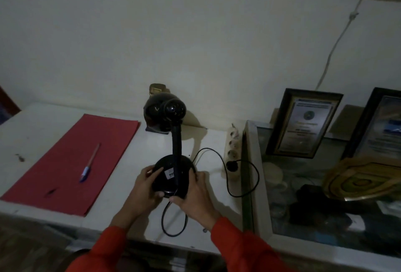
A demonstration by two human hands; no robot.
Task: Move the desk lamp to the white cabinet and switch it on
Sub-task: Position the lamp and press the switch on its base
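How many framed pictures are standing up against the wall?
2. One framed picture leans on the wall behind the glass-topped case, right of the power strip. The second frame stands further right, cut off by the image edge, so more may be hidden.

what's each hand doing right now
Left hand: closed on the lamp base, left side.
Right hand: closed on the lamp base, right side.

We note a red folder (pixel 71 161) lying flat at left, a pen (pixel 89 164) resting on it. A white power strip (pixel 232 152) lies at the right edge, one black plug (pixel 232 165) inserted. Two framed certificates (pixel 303 123) lean against the wall (pixel 152 33).
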